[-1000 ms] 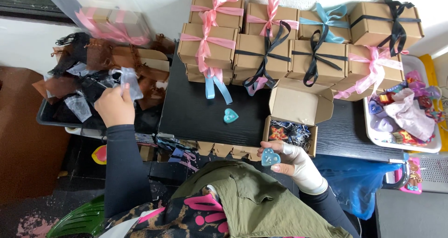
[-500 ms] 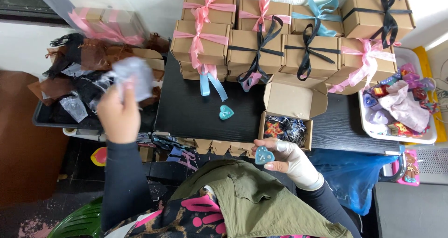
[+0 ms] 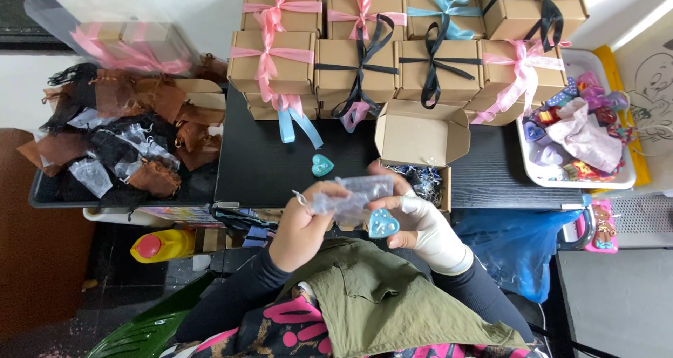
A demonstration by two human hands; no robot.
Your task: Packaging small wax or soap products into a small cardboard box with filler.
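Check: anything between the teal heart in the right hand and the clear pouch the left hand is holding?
Nothing visible. The right hand holds the teal heart just below the clear pouch, which the left hand grips, with right fingertips on the pouch too. Whether the pouch's mouth is open cannot be told.

A small home gift-packing corner: a black counter [image 3: 266, 161] holds stacked brown cardboard gift boxes tied with pink, black and blue ribbons [image 3: 350, 56], a black tray of sheer brown and black drawstring pouches [image 3: 119, 133], and a white tray of colourful trinkets [image 3: 575, 130].
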